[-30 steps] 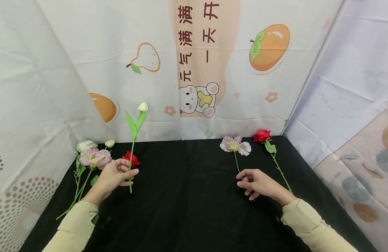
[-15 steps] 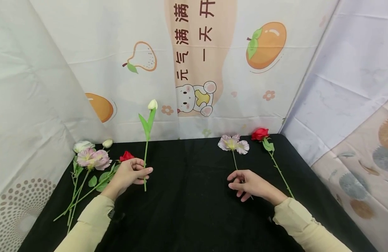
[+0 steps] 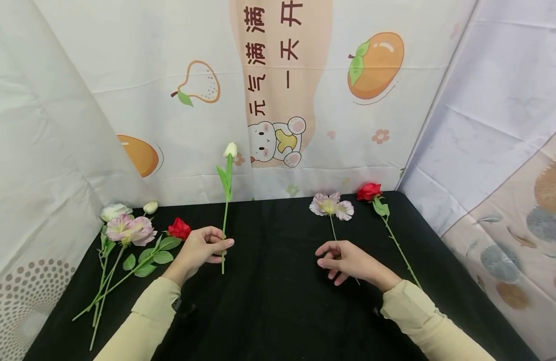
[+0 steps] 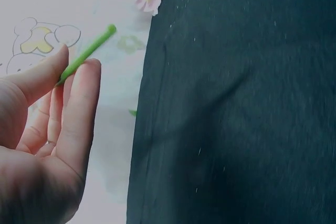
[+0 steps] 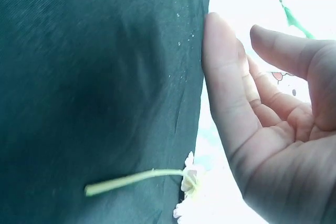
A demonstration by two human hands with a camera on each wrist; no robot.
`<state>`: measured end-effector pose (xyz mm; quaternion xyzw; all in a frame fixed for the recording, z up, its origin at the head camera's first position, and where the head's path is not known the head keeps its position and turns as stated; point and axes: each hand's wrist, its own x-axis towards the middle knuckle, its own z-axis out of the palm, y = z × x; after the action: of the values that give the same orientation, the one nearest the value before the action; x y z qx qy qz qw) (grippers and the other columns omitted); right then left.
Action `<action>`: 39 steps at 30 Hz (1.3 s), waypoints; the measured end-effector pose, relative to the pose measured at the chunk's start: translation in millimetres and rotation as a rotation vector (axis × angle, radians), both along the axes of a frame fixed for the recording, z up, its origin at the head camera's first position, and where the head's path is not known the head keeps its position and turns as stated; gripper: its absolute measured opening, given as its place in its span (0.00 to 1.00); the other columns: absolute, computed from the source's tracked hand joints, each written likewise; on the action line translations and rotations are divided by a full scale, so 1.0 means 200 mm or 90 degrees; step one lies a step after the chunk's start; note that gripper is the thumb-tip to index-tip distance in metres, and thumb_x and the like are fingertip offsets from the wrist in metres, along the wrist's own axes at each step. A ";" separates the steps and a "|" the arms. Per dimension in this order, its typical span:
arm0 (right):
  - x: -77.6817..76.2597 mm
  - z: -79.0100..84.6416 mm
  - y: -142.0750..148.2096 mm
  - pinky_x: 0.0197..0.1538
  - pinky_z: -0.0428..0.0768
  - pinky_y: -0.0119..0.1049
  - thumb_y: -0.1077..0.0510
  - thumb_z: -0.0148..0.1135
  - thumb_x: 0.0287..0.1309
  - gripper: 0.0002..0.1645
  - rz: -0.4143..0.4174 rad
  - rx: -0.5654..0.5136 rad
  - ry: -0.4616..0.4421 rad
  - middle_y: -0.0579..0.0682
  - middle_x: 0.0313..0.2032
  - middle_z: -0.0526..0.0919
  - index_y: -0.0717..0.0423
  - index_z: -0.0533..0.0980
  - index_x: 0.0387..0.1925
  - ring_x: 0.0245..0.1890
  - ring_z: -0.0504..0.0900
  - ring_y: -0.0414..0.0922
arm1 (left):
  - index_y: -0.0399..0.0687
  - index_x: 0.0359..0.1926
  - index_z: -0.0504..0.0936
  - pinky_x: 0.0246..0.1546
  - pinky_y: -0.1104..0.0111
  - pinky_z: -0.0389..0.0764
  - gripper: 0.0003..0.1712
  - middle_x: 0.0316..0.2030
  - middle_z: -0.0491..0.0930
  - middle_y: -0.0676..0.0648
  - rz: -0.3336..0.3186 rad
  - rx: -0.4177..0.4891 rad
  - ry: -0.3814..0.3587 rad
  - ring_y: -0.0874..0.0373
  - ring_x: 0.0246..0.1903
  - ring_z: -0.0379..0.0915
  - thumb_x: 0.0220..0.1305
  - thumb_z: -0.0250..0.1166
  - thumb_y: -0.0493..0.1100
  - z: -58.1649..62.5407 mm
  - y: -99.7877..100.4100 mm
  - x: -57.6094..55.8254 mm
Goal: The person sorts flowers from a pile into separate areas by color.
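In the head view my left hand (image 3: 203, 250) pinches the stem of a white tulip (image 3: 230, 149), which stands nearly upright above the black tablecloth. The left wrist view shows the cut end of its green stem (image 4: 89, 51) between thumb and fingers. My right hand (image 3: 352, 263) hovers over the stem of a pale purple flower (image 3: 330, 206) lying on the cloth, and it holds nothing. Seen from the right wrist, that hand (image 5: 262, 108) has thumb and fingers apart, with the purple flower's stem (image 5: 131, 182) lying below it.
On the left lie a red rose (image 3: 179, 228), a pink-purple flower (image 3: 131, 229), a white flower (image 3: 116, 211) and a white bud (image 3: 150, 207). Another red rose (image 3: 369, 191) lies at the right. Behind the black cloth (image 3: 268, 301) hangs a printed white curtain (image 3: 205, 130).
My left hand has carried the tulip to the right, away from the left flowers, uncovering more of the red rose's leaves and stem. My right hand has drifted slightly left, still empty.
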<state>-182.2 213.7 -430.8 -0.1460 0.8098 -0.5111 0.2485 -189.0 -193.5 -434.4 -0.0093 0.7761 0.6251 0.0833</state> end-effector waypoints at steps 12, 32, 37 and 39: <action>-0.08 0.04 -0.17 0.49 0.85 0.48 0.55 0.63 0.71 0.28 -0.038 -0.117 -0.007 0.68 0.55 0.78 0.68 0.71 0.64 0.52 0.82 0.60 | 0.38 0.40 0.79 0.31 0.60 0.88 0.18 0.31 0.81 0.44 -0.008 0.020 -0.015 0.54 0.30 0.82 0.57 0.78 0.42 -0.02 0.20 0.02; -0.20 0.05 -0.52 0.57 0.81 0.47 0.67 0.59 0.70 0.28 -0.117 -0.368 -0.111 0.69 0.62 0.74 0.72 0.67 0.67 0.53 0.84 0.51 | 0.31 0.44 0.77 0.29 0.60 0.88 0.24 0.30 0.81 0.45 -0.107 0.043 0.003 0.56 0.28 0.83 0.59 0.77 0.44 -0.09 0.44 0.10; -0.20 0.04 -0.58 0.55 0.83 0.45 0.71 0.62 0.67 0.31 -0.147 -0.381 -0.114 0.67 0.58 0.79 0.72 0.65 0.68 0.51 0.85 0.51 | 0.29 0.45 0.77 0.29 0.59 0.87 0.25 0.30 0.81 0.45 -0.118 0.041 0.005 0.55 0.28 0.83 0.59 0.77 0.44 -0.10 0.46 0.11; -0.20 0.04 -0.59 0.54 0.83 0.44 0.72 0.63 0.65 0.30 -0.164 -0.377 -0.113 0.64 0.55 0.81 0.71 0.67 0.67 0.53 0.84 0.53 | 0.29 0.45 0.77 0.29 0.59 0.87 0.25 0.30 0.81 0.45 -0.118 0.041 0.007 0.54 0.28 0.84 0.59 0.77 0.44 -0.10 0.47 0.11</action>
<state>-223.1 95.0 -422.3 -0.0627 0.6132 -0.7620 0.1984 -167.2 -99.2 -454.5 0.0685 0.7534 0.6395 0.1366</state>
